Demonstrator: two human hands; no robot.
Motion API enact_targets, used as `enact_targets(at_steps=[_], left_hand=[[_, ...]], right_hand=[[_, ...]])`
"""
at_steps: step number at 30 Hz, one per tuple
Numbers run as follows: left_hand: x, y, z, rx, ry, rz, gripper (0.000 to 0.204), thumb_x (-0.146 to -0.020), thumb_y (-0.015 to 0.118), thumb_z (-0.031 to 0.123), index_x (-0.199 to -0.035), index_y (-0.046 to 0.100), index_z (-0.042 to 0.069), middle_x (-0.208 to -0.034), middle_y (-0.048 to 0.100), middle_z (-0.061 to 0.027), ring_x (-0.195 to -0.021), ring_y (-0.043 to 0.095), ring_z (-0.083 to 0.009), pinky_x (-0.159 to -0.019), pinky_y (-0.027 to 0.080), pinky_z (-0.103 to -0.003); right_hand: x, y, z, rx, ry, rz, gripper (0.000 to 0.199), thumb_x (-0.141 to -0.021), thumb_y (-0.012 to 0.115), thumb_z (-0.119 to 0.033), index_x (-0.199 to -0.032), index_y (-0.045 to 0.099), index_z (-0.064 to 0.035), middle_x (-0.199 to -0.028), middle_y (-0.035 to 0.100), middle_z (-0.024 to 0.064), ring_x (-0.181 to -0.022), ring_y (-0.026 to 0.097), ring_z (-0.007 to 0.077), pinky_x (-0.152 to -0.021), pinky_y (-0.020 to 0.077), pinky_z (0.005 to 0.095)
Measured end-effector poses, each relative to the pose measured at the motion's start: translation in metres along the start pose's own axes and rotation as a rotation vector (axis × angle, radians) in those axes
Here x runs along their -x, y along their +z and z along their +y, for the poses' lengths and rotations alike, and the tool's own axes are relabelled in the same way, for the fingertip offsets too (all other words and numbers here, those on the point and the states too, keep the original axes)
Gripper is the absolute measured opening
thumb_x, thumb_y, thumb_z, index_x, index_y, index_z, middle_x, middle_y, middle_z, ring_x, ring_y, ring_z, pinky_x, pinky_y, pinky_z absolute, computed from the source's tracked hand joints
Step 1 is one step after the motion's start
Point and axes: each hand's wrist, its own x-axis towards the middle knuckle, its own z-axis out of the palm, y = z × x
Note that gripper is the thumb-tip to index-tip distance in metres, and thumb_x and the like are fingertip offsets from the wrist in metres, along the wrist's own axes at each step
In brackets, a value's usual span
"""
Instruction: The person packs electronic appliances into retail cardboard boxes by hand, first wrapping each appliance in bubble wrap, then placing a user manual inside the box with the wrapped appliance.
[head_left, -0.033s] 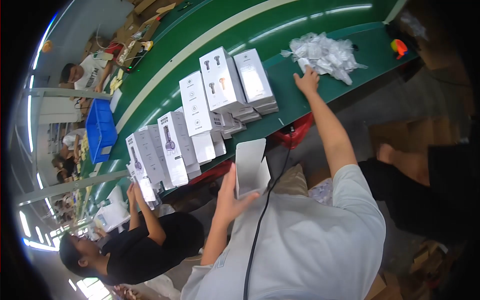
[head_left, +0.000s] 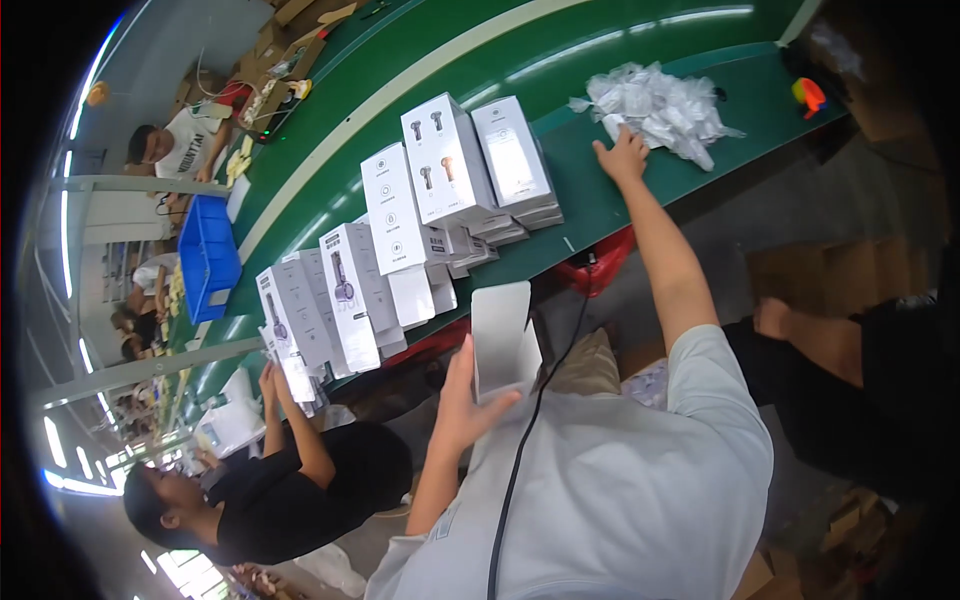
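Running across the whole view is the long green surface [head_left: 640,200], and I am working from its near edge. Standing on it are rows of white product boxes [head_left: 440,160], upright and touching one another, some resting on flat stacks. Toward the far right a loose heap of clear plastic bags [head_left: 660,100] is lying on the surface. A co-worker in a black shirt [head_left: 300,490] is handling boxes at the left end.

My right hand [head_left: 622,155] is reaching out flat, fingers spread, touching the near edge of the bag heap; it is not closing on anything yet. My left hand [head_left: 470,395] is gripping a plain white box [head_left: 503,335] from below, thumb against one face, holding it upright just off the surface edge.

I am judging the bags light, limp and slippery: pinch a single edge. The box looks light, stiff and crushable: hold it by opposite side faces.
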Motion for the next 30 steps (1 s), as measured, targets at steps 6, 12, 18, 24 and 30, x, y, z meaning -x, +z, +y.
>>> enact_targets(at_steps=[6,12,18,24,30], left_hand=[[0.002,0.018,0.002,0.087,-0.22,-0.068,0.099,-0.061,0.082,0.015,-0.139,0.023,0.0,-0.124,0.044,-0.0178,-0.115,0.043,-0.0313,-0.097,0.035,-0.038],[-0.045,0.029,0.002,0.021,-0.183,-0.322,0.101,-0.059,0.083,0.014,-0.139,0.024,-0.001,-0.124,0.043,-0.0187,-0.113,0.046,-0.0304,-0.095,0.038,-0.037],[-0.084,0.061,0.001,-0.044,-0.134,-0.569,0.102,-0.057,0.085,0.015,-0.138,0.026,-0.001,-0.122,0.044,-0.0194,-0.11,0.05,-0.0309,-0.092,0.041,-0.037],[-0.108,0.113,-0.003,-0.38,0.022,-0.855,0.103,-0.057,0.085,0.013,-0.138,0.023,-0.001,-0.125,0.044,-0.0191,-0.112,0.048,-0.0299,-0.094,0.04,-0.037],[-0.103,0.145,-0.019,-0.597,0.018,-1.072,0.104,-0.057,0.084,0.007,-0.139,0.02,-0.002,-0.131,0.042,-0.0176,-0.118,0.046,-0.0264,-0.1,0.036,-0.036]], right_hand=[[-0.024,0.026,0.036,-0.306,0.048,-0.082,0.037,-0.08,0.064,-0.032,-0.106,0.052,-0.0081,-0.09,0.059,0.0176,-0.08,0.059,0.033,-0.071,0.0483,0.039],[0.156,-0.03,0.091,-1.335,0.358,-0.36,0.025,-0.085,0.061,-0.021,-0.102,0.051,-0.0047,-0.086,0.058,0.0052,-0.072,0.057,0.0129,-0.063,0.0465,0.0273],[0.402,-0.049,0.223,-1.174,1.066,-0.255,0.027,-0.082,0.057,-0.01,-0.106,0.047,-0.0039,-0.085,0.056,0.0045,-0.072,0.055,0.0132,-0.068,0.0453,0.0258],[0.564,0.024,0.336,-0.647,1.487,-0.142,0.038,-0.072,0.057,-0.017,-0.106,0.05,-0.0002,-0.086,0.058,0.0128,-0.075,0.056,0.0212,-0.061,0.0444,0.0336],[0.559,0.121,0.369,-0.253,1.365,-0.114,0.036,-0.071,0.059,-0.025,-0.096,0.055,0.0017,-0.069,0.06,0.0132,-0.057,0.058,0.0259,-0.049,0.0454,0.0369]])
